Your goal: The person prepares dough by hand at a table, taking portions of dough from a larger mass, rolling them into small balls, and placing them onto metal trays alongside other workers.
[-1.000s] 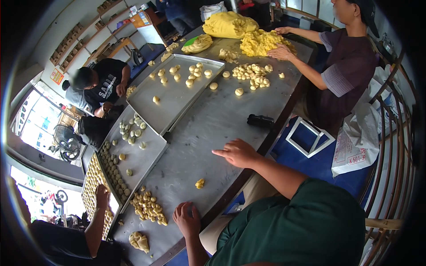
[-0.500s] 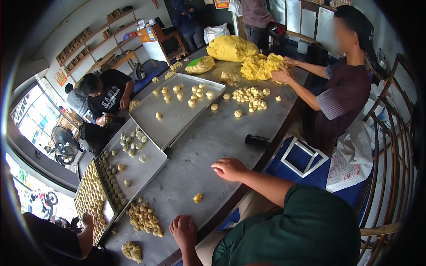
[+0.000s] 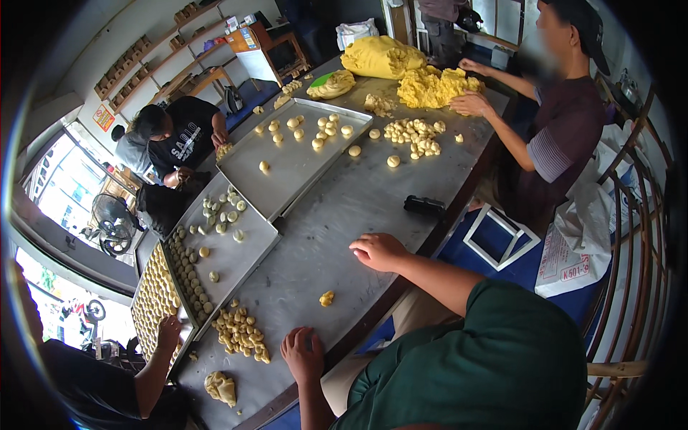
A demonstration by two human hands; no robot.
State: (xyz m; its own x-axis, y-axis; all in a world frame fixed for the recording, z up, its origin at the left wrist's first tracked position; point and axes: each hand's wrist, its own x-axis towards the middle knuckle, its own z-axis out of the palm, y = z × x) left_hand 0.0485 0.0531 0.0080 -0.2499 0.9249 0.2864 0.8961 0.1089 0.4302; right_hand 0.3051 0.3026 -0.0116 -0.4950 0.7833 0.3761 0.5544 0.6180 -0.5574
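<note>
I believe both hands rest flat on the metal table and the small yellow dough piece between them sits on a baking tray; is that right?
Not quite. In the head view the dough piece lies on the bare metal table, not a tray. The left hand and right hand do rest there.

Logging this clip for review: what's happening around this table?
Several people are shaping yellow dough at a long metal table. The wearer's left hand and right hand rest flat on it, holding nothing, with one small dough piece between them. A pile of dough balls lies left of the left hand. Across the table, a person presses both hands into a big dough mound. Trays hold more balls.
</note>
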